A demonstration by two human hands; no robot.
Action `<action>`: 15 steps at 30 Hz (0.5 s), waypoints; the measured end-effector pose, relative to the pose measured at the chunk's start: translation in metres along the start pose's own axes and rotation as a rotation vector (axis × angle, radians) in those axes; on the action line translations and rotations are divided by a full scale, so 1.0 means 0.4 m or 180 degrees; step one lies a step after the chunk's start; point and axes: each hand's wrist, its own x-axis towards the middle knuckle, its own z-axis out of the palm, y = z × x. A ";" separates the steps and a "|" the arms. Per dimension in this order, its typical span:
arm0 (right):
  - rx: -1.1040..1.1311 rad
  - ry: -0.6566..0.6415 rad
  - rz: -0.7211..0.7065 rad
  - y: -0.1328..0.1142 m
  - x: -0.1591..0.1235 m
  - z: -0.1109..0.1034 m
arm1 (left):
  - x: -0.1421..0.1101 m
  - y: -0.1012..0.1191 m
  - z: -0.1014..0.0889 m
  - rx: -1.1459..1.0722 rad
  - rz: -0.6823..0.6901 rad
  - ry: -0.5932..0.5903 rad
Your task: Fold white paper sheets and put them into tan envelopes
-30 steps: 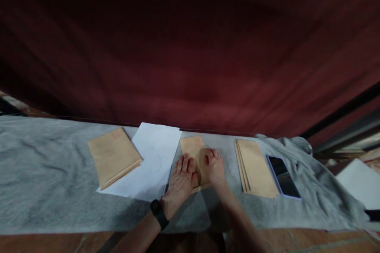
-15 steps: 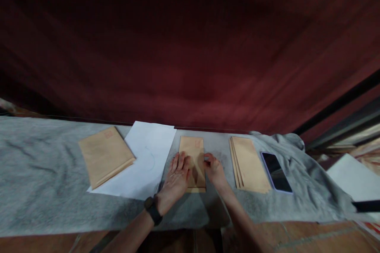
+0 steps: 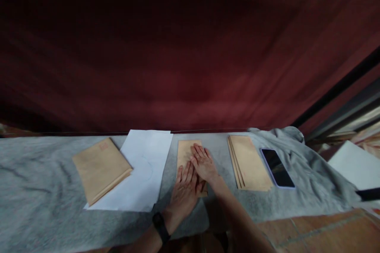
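A narrow brown paper envelope [image 3: 184, 151] lies flat on the grey cloth in front of me, its lower part mostly covered by my hands. My left hand [image 3: 184, 189], with a dark watch [image 3: 160, 227] on the wrist, rests flat on the envelope's lower left, fingers stretched out. On the envelope's right side, my right hand [image 3: 204, 165] lies flat, its fingers pointing up and to the left. The two hands touch or slightly overlap near the middle. Neither one grips anything.
White paper sheets [image 3: 145, 166] lie to the left, partly under a stack of brown envelopes [image 3: 102, 168]. Several more brown envelopes [image 3: 251, 164] sit on the right beside a phone [image 3: 278, 168]. Grey cloth [image 3: 44, 182] covers the surface; a dark red curtain [image 3: 190, 67] hangs behind.
My right hand has moved from the envelope's right edge onto its top and flattened out. My left hand has shifted slightly down and right. The view has tilted a little.
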 end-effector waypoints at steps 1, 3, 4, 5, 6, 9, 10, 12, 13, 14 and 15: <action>-0.0064 0.0011 0.0038 0.005 0.008 0.001 | -0.002 0.000 -0.007 -0.0031 0.0043 -0.0028; -0.0157 0.0075 0.0126 0.014 0.023 0.005 | -0.010 -0.002 -0.019 -0.0072 0.0145 -0.0068; -0.0191 0.0129 0.0174 0.016 0.029 0.008 | -0.015 -0.002 -0.024 -0.0080 0.0182 -0.0087; -0.0225 0.0197 0.0229 0.017 0.034 0.012 | -0.019 -0.003 -0.029 -0.0082 0.0203 -0.0107; -0.0257 0.0271 0.0290 0.017 0.038 0.017 | -0.023 -0.003 -0.032 -0.0080 0.0218 -0.0132; -0.0306 0.0428 0.0402 0.013 0.035 0.032 | -0.031 -0.004 -0.039 -0.0084 0.0221 -0.0199; -0.0304 0.0442 0.0400 0.012 0.031 0.036 | -0.033 -0.004 -0.040 -0.0094 0.0212 -0.0200; -0.0296 0.0430 0.0344 0.011 0.016 0.039 | -0.036 -0.008 -0.040 -0.0118 0.0174 -0.0172; -0.0304 0.0413 0.0303 0.010 0.007 0.038 | -0.038 -0.011 -0.039 -0.0131 0.0149 -0.0153; -0.0320 0.0394 0.0265 0.010 -0.003 0.037 | -0.040 -0.014 -0.037 -0.0142 0.0123 -0.0135; -0.0340 0.0373 0.0232 0.010 -0.013 0.035 | -0.042 -0.018 -0.036 -0.0154 0.0101 -0.0122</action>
